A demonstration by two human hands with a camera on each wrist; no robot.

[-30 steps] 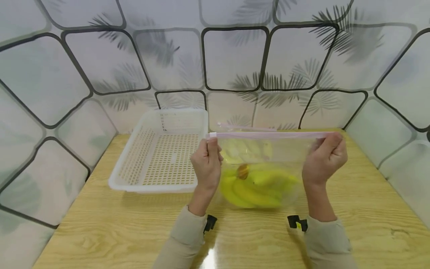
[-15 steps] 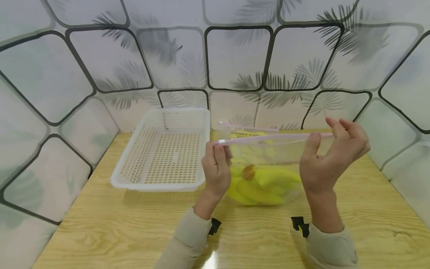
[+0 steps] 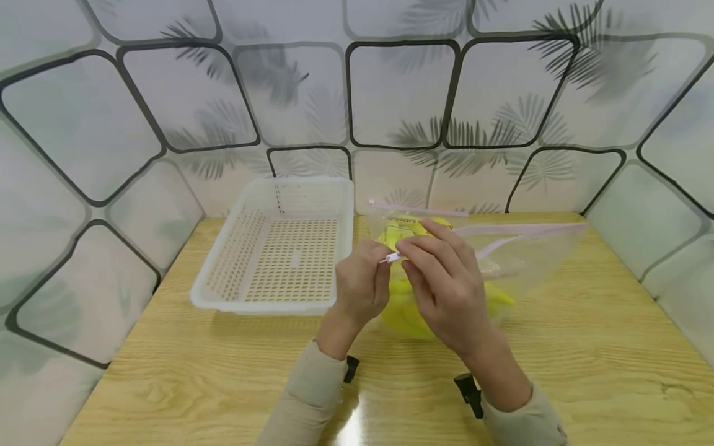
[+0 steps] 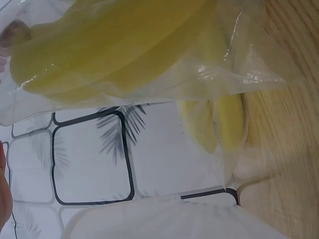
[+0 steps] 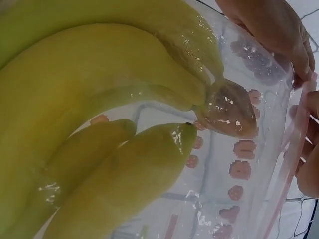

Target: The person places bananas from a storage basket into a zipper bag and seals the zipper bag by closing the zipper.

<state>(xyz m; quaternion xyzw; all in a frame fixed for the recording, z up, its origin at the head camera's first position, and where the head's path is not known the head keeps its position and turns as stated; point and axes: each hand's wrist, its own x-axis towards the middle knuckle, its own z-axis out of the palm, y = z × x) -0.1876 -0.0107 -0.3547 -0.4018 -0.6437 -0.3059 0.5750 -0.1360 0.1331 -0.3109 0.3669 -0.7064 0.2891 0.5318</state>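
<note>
A clear zip-lock bag point(image 3: 524, 254) with a pink seal hangs in front of me. Inside it is a bunch of yellow bananas point(image 5: 99, 74), whose brown stem end shows in the right wrist view. My left hand point(image 3: 361, 282) pinches the bag's top corner at the seal. At that same corner, my right hand point(image 3: 452, 288) pinches the white zip slider point(image 3: 393, 256) between thumb and fingers. To the right of the hands, the seal droops and its two pink edges stand apart. Part of the bag is hidden behind my right hand.
Behind the held bag, a second zip-lock bag point(image 3: 379, 212) with yellow bananas point(image 4: 230, 119) stands on the wooden table point(image 3: 234, 371). To the left sits a white perforated plastic basket point(image 3: 273, 306). A patterned cloth wall point(image 3: 401, 93) encloses the back and sides.
My right hand let go of the bag's right end, opened, then moved left to the slider beside my left hand. The bag's right side has gone slack; the left hand keeps its corner.
</note>
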